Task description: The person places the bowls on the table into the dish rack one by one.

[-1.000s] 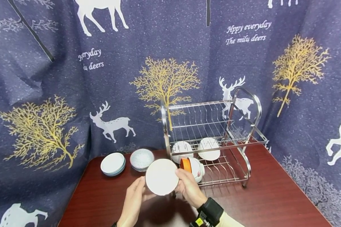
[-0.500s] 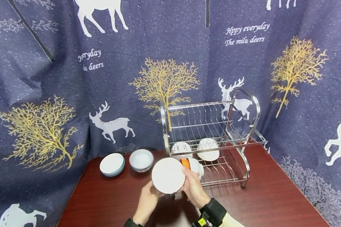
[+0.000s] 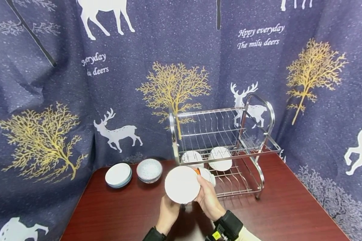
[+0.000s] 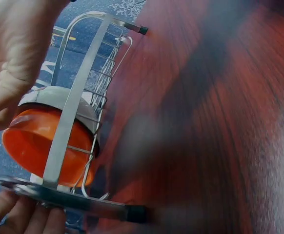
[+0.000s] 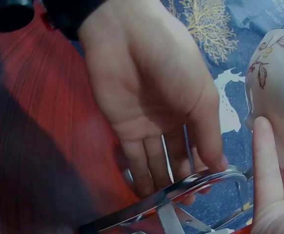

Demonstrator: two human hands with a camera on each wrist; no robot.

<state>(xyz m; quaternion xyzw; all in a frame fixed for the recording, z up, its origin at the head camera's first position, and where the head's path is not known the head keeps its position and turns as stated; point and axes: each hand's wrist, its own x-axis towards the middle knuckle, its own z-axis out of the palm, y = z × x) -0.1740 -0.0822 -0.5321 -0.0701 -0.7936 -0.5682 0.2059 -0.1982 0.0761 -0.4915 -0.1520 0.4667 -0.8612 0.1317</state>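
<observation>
A white bowl [image 3: 182, 184] is held up before the rack's front left corner, its pale inside turned to the head camera. Brown leaves are printed on its outer wall, as the right wrist view shows. My left hand [image 3: 169, 211] grips it from the lower left, the index finger lying along the outside. My right hand [image 3: 210, 202] is at its right edge, thumb tip beside the rim in the head view. In the right wrist view that hand's fingers stretch out behind the rack's post, with a gap between thumb and bowl.
A chrome two-tier dish rack [image 3: 226, 132] stands on the red-brown table [image 3: 123, 214]. Several bowls sit on its lower tier, among them an orange bowl [image 4: 49, 141]. Left of the rack are a stack of blue-white bowls [image 3: 118, 174] and a stack of patterned bowls [image 3: 149, 170].
The bowl has shifted right and slightly up with both hands, covering more of the orange bowl. My left hand has moved from the bowl's left side to below it. The rack's contents stay put.
</observation>
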